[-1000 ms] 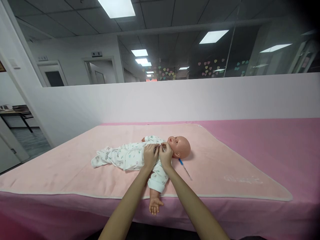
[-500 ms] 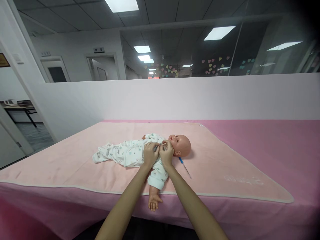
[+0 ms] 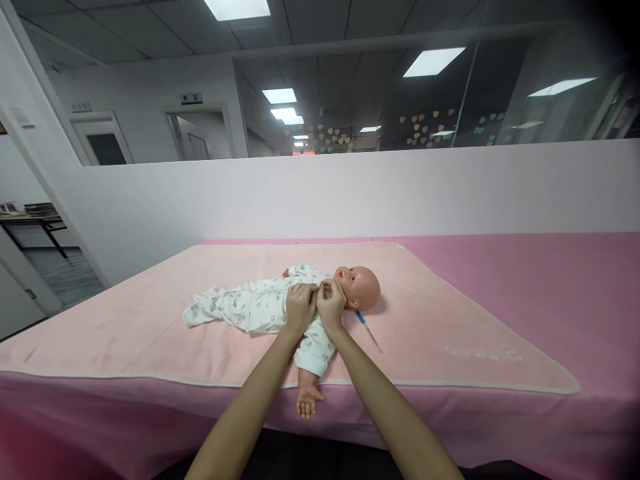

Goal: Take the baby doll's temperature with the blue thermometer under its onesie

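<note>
A baby doll (image 3: pixel 363 288) lies on its back, its head to the right and its legs to the left. It wears a white romper (image 3: pixel 267 308) with a small green and grey print. At the romper's neckline, my left hand (image 3: pixel 300 305) and my right hand (image 3: pixel 331 303) meet with bent, pinching fingers. Both seem closed on the cloth near the collar, though the fingertips hide exactly what is pinched. One doll arm stretches toward me between my forearms, its hand over the blanket's front edge. Beside the doll's head rests a thin thermometer-like stick (image 3: pixel 371 333) with a blue end.
Under the doll spreads a peach blanket (image 3: pixel 420 320) with a pale border, on a pink-covered table (image 3: pixel 530 293). A low white wall (image 3: pixel 350 197) with glass above stands behind. Far left, a desk (image 3: pixel 35 220) carries stacked items.
The camera view has shifted slightly. Both hands stay at the doll's neckline, with only small finger movements.
</note>
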### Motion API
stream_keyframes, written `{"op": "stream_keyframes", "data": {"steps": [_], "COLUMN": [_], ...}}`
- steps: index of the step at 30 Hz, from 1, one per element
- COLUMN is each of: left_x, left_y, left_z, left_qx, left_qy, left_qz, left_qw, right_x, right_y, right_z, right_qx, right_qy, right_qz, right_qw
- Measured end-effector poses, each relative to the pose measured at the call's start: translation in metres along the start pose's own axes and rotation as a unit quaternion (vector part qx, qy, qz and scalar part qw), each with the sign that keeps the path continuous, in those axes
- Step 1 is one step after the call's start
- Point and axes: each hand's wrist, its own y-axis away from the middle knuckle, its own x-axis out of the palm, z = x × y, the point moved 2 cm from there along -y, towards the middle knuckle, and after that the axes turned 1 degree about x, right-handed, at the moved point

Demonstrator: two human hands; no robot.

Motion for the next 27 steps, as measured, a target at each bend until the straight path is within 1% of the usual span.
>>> {"op": "stream_keyframes", "data": {"steps": [8,14,19,23,27], "left_x": [-0.002,-0.002,-0.008,-0.014,-0.016], "left_y": [0.000,0.001,-0.001,-0.002,-0.002], "left_z": [-0.002,-0.007,-0.008,-0.001,0.006], "left_qx": [0.006,0.010,0.007,-0.028,-0.084], "left_qy": [-0.010,-0.012,-0.019,-0.032,-0.060], "left_qz": [-0.008,0.016,-0.003,-0.041,-0.057], "left_qw": [1.000,1.000,1.000,0.998,0.993], "right_x": [0.000,-0.001,-0.002,-0.003,-0.004], "right_y": [0.000,-0.001,-0.001,-0.001,-0.001], "right_z": [-0.001,0.001,0.004,0.006,0.004], "right_qx": [-0.001,0.006,-0.002,-0.005,0.001], "right_qy": [-0.001,0.001,-0.006,-0.002,-0.013], "right_qz": [0.000,-0.016,0.002,0.017,0.019], "right_qw": [1.000,1.000,1.000,1.000,1.000]}}
